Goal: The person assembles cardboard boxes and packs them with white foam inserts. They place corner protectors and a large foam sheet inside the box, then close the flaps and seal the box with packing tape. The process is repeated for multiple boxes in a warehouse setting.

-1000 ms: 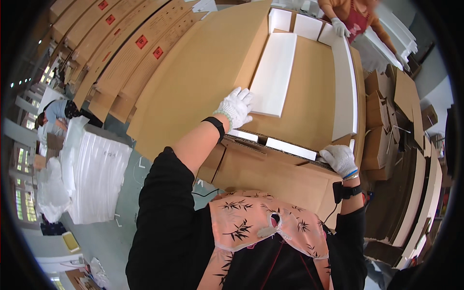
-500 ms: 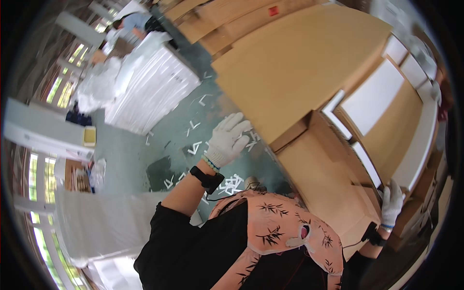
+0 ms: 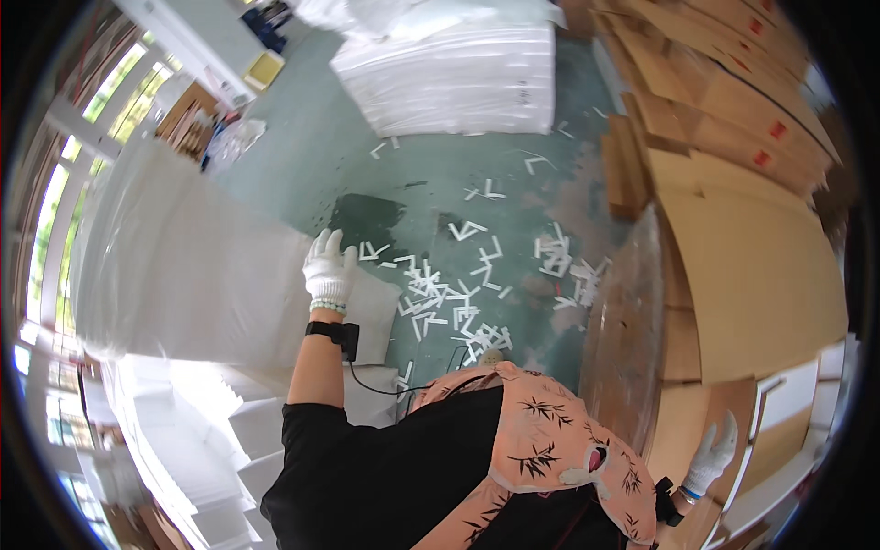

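My left hand [image 3: 330, 268], in a white knit glove, reaches out with its fingers apart and nothing in it. It is nearest to a large stack of white foam sheets [image 3: 197, 247] on the left; whether it touches them I cannot tell. My right hand [image 3: 713, 455], gloved too, is held low on the right with thumb and fingers spread, holding nothing. Beside it stand open cardboard boxes [image 3: 678, 417] and a box with white panels [image 3: 790, 396]. A large brown cardboard sheet [image 3: 761, 266] lies just beyond.
White L-shaped strips [image 3: 463, 298] litter the green floor [image 3: 302, 119]. A plastic-wrapped white block [image 3: 454, 82] stands ahead. Flattened cartons [image 3: 706, 69] are piled at the far right. White folded pieces [image 3: 261, 435] lie at the lower left, and a yellow bin [image 3: 264, 70] is at the far left.
My view has swung left, bringing the white foam stack nearer. My left hand has moved left over to it. The right hand has come away from the white-panelled box edge.
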`<control>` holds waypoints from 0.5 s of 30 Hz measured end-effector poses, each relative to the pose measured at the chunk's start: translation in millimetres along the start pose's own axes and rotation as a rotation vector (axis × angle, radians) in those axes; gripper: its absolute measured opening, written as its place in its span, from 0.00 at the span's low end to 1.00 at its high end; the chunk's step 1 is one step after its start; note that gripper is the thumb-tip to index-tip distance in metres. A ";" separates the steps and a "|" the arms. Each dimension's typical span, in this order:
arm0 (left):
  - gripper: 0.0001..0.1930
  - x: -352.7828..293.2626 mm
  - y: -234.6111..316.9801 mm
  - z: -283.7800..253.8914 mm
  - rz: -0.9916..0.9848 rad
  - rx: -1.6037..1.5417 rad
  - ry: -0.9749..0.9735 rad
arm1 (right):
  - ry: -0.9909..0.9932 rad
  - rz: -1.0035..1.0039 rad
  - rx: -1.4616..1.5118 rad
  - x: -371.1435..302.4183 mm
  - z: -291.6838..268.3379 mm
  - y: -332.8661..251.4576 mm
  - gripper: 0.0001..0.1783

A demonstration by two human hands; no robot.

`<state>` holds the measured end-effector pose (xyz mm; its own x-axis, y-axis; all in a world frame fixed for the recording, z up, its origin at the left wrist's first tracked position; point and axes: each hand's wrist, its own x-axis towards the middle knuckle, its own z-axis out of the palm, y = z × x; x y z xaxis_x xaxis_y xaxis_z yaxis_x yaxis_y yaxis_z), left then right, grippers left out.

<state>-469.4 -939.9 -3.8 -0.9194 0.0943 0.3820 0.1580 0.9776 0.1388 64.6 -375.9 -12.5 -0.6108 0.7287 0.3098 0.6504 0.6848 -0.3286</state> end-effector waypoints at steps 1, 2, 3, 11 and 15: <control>0.25 2.8 -10.3 -14.8 0.028 -0.032 0.092 | -0.024 -0.079 0.027 21.9 13.0 -28.8 0.23; 0.25 10.4 -15.9 -35.5 0.060 -0.043 0.186 | -0.052 -0.128 0.045 40.5 27.8 -50.8 0.23; 0.25 17.7 -19.4 -61.0 0.095 -0.053 0.284 | -0.072 -0.178 0.060 58.6 41.1 -72.0 0.24; 0.27 32.7 -116.6 -356.2 -0.049 0.784 1.030 | -0.150 -0.611 0.245 142.5 74.8 -253.9 0.23; 0.36 22.2 -189.5 -431.5 -0.666 0.937 0.743 | -0.123 -0.703 0.273 147.8 104.2 -253.2 0.21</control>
<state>-364.3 -1204.1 372.6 -0.2700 -0.2712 0.9239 -0.8080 0.5856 -0.0642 -237.4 -441.5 23.5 -0.8962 0.1047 0.4312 -0.0351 0.9520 -0.3042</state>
